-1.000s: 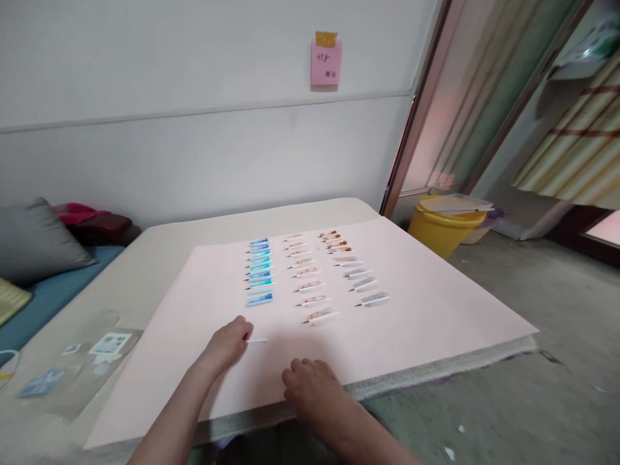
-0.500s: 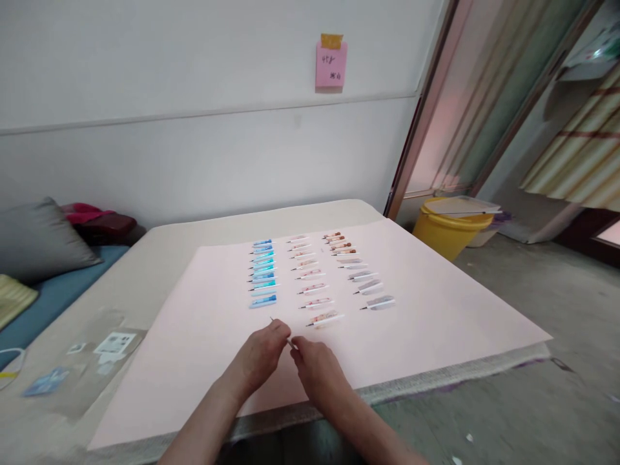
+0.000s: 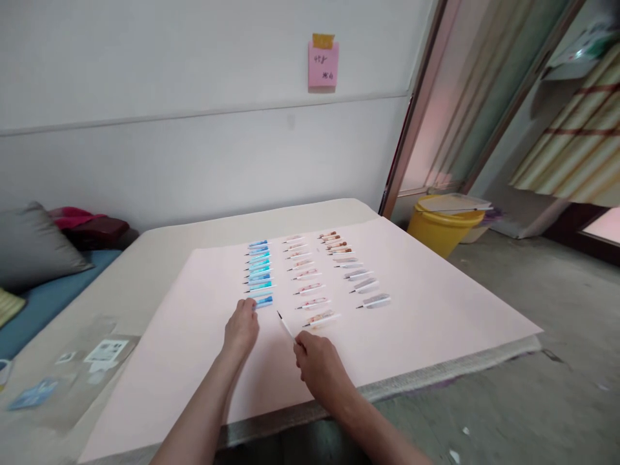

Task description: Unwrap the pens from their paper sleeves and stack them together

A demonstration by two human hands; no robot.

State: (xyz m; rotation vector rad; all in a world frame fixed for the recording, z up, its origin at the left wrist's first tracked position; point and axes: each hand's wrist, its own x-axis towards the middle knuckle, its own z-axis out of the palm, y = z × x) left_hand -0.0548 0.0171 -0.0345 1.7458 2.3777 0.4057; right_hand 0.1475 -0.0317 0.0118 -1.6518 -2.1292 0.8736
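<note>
Three rows of small capped items lie on a pale pink sheet (image 3: 426, 310): a blue row (image 3: 258, 268), a pink-patterned middle row (image 3: 305, 274) and a brown-to-grey right row (image 3: 351, 268). My left hand (image 3: 241, 329) rests on the sheet with its fingertips at the nearest blue piece (image 3: 264, 301); it looks loosely closed. My right hand (image 3: 317, 365) pinches a thin white stick with a dark tip (image 3: 285, 326), which points up and to the left, just short of the nearest item of the middle row (image 3: 320, 317).
The sheet covers a beige table (image 3: 194, 229) against a white wall with a pink sticky note (image 3: 322, 63). Clear wrappers and labels (image 3: 99, 355) lie at the table's left. A grey cushion (image 3: 36, 242) sits on the left, a yellow bucket (image 3: 443, 226) on the right floor.
The stick passed from my left hand to my right hand. My left hand then moved up to the nearest blue piece, and my right hand rose from the table edge.
</note>
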